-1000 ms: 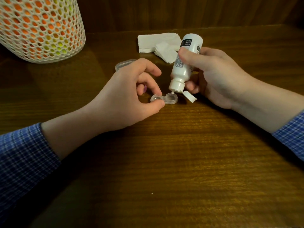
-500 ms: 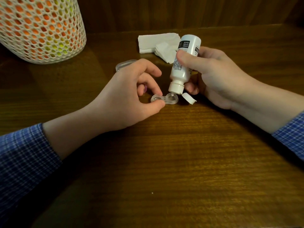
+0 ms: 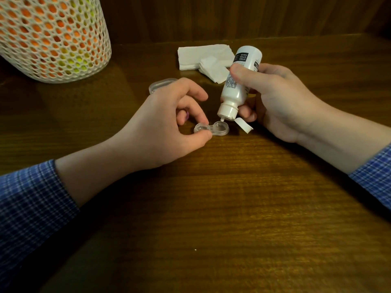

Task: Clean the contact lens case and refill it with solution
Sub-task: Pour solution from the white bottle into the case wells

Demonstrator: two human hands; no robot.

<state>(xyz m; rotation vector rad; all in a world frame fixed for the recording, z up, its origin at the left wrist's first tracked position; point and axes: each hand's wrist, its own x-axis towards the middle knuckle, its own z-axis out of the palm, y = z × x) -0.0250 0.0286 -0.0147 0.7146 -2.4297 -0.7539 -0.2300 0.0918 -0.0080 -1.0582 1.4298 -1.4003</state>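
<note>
A clear two-well contact lens case (image 3: 213, 129) lies open on the wooden table. My left hand (image 3: 167, 125) pinches its left well between thumb and fingertip. My right hand (image 3: 281, 102) grips a white solution bottle (image 3: 239, 83), tipped nozzle-down. The nozzle hangs just above the right well, and the flip cap (image 3: 243, 125) dangles open beside it. A clear lid (image 3: 160, 85) lies behind my left hand, partly hidden.
Folded white tissues (image 3: 206, 58) lie at the back of the table, behind the bottle. A white mesh container (image 3: 53, 37) glowing orange and green stands at the far left. A wooden wall runs along the back edge.
The bottle lifted slightly off the right well half a second ago and has come back down over it. My left hand has stayed on the case.
</note>
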